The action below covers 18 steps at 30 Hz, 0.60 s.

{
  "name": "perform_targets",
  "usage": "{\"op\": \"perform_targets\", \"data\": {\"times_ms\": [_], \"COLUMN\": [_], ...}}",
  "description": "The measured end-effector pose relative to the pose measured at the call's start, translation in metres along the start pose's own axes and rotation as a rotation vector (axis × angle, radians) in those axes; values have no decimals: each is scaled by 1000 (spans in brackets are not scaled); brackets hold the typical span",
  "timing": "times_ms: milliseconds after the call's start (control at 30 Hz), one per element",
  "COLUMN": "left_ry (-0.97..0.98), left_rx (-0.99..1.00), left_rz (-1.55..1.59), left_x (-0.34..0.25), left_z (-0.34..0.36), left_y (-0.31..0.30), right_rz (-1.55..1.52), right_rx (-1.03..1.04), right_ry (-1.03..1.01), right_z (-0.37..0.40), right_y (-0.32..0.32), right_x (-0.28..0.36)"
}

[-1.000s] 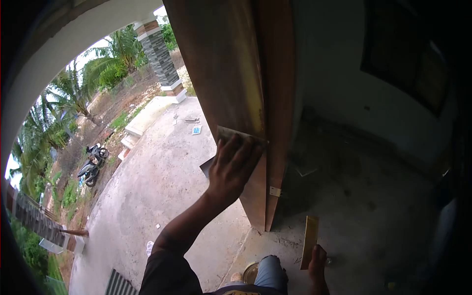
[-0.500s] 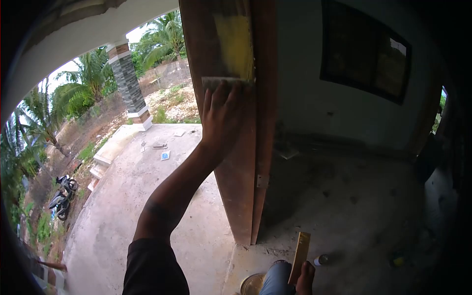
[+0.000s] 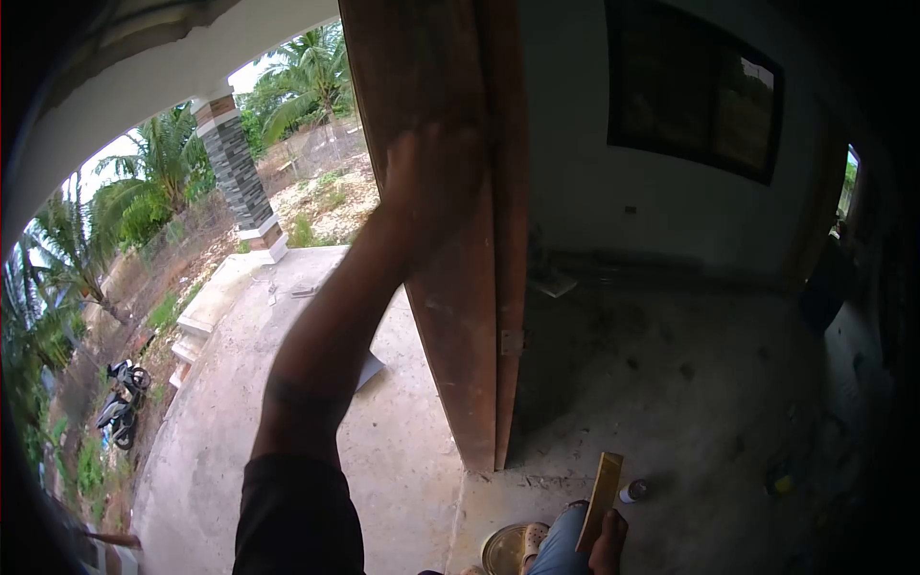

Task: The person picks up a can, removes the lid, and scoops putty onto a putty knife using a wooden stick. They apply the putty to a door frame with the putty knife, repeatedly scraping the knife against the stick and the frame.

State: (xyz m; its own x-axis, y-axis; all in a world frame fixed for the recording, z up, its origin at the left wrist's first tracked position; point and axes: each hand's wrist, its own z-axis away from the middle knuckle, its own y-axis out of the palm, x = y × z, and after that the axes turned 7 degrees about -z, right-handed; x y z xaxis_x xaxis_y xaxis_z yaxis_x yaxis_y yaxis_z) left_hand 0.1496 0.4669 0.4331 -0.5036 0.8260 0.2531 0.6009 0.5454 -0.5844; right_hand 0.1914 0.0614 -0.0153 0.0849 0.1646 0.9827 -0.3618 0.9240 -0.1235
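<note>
My left hand (image 3: 436, 172), dark and slightly blurred, presses against the upper part of a brown wooden door frame post (image 3: 450, 335). Its fingers are curled around a wide, flat scraper that shows in the earlier frame; the blade is now lost in shadow behind the hand. Low on the right, my right hand (image 3: 609, 544) grips a flat, narrow board (image 3: 600, 498) with a yellowish face, tilted upright beside my jeans-clad knee (image 3: 561, 551). A metal hinge plate (image 3: 513, 342) sits on the post's right edge.
A round can or lid (image 3: 498, 553) stands by my sandalled foot (image 3: 533, 541). A small can (image 3: 633, 492) lies on the dim indoor floor. Outside are a concrete porch (image 3: 230, 412), a stone-clad pillar (image 3: 237, 168) and a parked motorcycle (image 3: 122, 402). A dark window (image 3: 695, 91) is indoors.
My left hand has moved slightly upward along the post, and the yellow patch above it no longer shows. The view has shifted a little; my right hand still holds the board.
</note>
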Motion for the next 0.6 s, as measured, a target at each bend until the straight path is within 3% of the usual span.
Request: {"op": "perform_targets", "data": {"times_ms": [33,67,133,233,333,367,433,533,600], "left_ry": [145,94,54,76,62,151,226,160,4], "left_rx": [-148,-95,-52,136,-142,-360,-403,-529,-364], "left_rz": [-122,-25,-126,176,47,-83,-266,-14,-152], "left_x": [-7,-32,-61,-35,7,33,86,62,29], "left_z": [40,77,141,157,58,25,-31,-5,69], "left_y": [49,56,83,73,-38,-47,-41,7,61], "right_rz": [38,72,51,33,98,108,133,155,124], "right_rx": [19,39,57,88,20,37,61,100,58], "right_ry": [-7,-12,23,64,33,35,31,115,64], "right_z": [2,4,10,7,22,22,20,10,12], "right_y": [1,3,-4,-14,-10,-10,-6,-6,3], "right_x": [9,17,18,6,19,23,29,12,18]}}
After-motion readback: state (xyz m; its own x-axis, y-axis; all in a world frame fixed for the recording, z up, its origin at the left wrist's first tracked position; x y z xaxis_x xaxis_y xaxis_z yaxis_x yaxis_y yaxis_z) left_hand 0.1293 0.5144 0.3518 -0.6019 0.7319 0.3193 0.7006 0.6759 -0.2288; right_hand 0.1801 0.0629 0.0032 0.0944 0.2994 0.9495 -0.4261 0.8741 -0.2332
